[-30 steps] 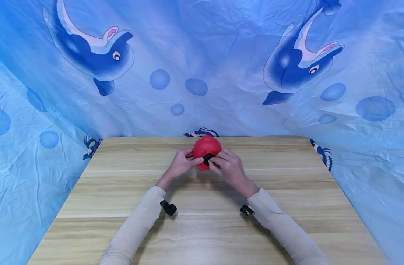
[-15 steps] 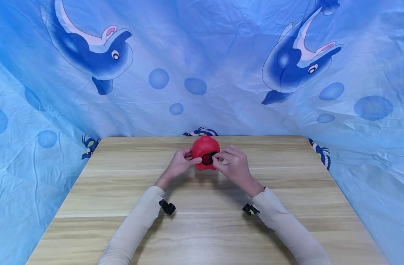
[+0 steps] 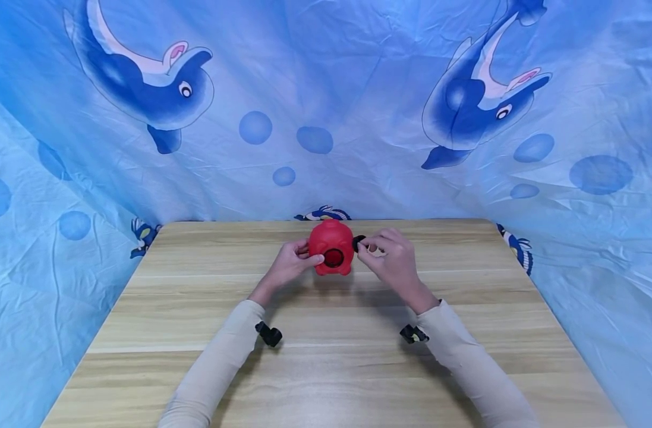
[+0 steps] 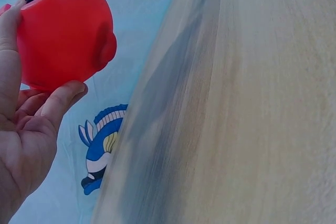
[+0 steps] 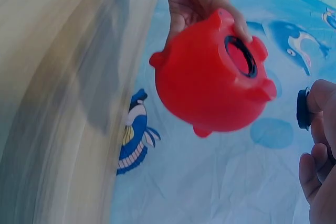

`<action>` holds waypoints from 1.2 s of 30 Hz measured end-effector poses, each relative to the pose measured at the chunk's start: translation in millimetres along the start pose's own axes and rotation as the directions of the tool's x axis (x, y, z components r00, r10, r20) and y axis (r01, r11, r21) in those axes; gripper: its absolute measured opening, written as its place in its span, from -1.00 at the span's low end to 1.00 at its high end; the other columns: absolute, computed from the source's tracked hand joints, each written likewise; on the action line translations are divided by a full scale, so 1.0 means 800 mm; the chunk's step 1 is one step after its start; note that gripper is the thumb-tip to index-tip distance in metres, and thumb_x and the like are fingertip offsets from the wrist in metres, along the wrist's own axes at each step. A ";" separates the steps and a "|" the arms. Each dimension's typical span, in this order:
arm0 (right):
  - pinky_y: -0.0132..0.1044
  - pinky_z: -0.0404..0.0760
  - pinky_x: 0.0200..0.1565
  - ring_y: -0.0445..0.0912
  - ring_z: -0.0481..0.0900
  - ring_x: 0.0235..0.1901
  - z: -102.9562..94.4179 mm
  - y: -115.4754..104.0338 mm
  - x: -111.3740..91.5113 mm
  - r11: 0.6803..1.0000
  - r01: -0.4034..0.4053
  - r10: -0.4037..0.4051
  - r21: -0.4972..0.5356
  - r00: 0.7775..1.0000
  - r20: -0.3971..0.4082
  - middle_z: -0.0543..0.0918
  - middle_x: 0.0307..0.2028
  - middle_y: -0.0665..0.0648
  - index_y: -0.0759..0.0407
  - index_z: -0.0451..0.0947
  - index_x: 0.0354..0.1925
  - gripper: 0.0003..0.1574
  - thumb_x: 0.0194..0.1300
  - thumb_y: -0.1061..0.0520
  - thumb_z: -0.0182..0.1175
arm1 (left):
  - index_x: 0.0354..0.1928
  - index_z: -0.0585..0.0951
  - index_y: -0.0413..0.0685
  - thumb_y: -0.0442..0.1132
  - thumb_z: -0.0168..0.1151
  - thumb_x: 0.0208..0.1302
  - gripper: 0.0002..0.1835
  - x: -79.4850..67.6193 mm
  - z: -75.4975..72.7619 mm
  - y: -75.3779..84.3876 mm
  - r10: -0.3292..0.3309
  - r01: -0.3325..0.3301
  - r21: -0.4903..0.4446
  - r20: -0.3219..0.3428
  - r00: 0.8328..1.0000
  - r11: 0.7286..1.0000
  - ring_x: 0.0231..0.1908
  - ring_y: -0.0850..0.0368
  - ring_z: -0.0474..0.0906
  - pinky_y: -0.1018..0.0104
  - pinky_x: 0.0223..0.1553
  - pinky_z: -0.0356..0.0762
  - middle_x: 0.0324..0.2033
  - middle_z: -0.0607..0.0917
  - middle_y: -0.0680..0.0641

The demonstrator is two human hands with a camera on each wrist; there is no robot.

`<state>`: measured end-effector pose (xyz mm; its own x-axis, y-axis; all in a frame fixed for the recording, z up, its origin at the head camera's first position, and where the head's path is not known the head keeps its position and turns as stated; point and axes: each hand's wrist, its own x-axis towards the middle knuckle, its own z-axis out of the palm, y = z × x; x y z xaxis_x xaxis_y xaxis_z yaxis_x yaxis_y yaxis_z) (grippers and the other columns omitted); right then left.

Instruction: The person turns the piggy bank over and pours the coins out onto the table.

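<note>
Evidently smooth and glossy, the red piggy bank [image 3: 326, 235] has a rounded body with short, stubby knobs and a round opening [image 5: 241, 56] edged in black. It sits between the two hands over the far part of the table [image 3: 326, 368], its opening toward the person. The left hand [image 3: 290, 262] grips its side, thumb beside the opening. The right hand [image 3: 393, 257], just to the other side, pinches a small black cap [image 5: 303, 109] well clear of the hole.

From the head, the cap is only a dark patch at the fingertips; the right wrist view gives it edge-on, a thin disc with a lip, and lets the red inside the opening show. The left wrist view alone reveals the left fingers bracing a plain red flank. Both pale sleeves [image 3: 219, 356] appear only from the head.
</note>
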<state>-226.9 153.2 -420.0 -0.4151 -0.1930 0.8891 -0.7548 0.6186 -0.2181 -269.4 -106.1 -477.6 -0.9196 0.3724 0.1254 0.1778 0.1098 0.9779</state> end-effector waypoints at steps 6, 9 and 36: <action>-0.30 0.44 -0.50 -0.02 0.46 -0.57 -0.009 0.014 -0.002 0.997 -0.079 0.079 -0.019 0.997 0.006 0.61 -0.61 0.08 0.24 0.75 -0.54 -0.93 0.03 0.31 0.44 | 0.22 0.58 -0.27 -0.22 0.43 0.31 -0.50 0.001 -0.001 -0.001 -0.007 0.007 0.003 0.003 1.000 1.000 0.02 -0.02 0.72 0.28 0.05 0.69 0.06 0.72 -0.24; -0.30 0.40 -0.50 0.01 0.46 -0.57 -0.014 0.021 -0.004 0.991 -0.131 0.131 -0.012 0.991 0.006 0.60 -0.61 0.07 0.23 0.74 -0.55 -0.92 0.04 0.30 0.44 | 0.23 0.58 -0.27 -0.20 0.43 0.31 -0.49 0.000 -0.001 -0.002 -0.011 0.011 0.007 0.006 1.000 1.000 0.04 -0.08 0.71 0.28 0.06 0.68 0.07 0.72 -0.25; -0.14 0.56 -0.36 -0.02 0.60 -0.59 -0.066 0.115 -0.028 0.860 -0.474 0.499 -0.188 0.858 0.120 0.71 -0.59 0.14 0.21 0.78 -0.48 -0.83 0.19 0.17 0.33 | 0.25 0.56 -0.27 -0.22 0.42 0.32 -0.49 0.000 0.001 0.004 -0.037 0.037 0.015 0.005 0.999 0.999 0.00 0.01 0.71 0.30 0.05 0.68 0.09 0.71 -0.25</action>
<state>-260.2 255.0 -439.0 -0.7939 0.0519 0.6058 -0.3568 0.7670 -0.5333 -268.6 -105.2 -474.8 -0.9238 0.3725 0.0880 0.1486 0.1372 0.9793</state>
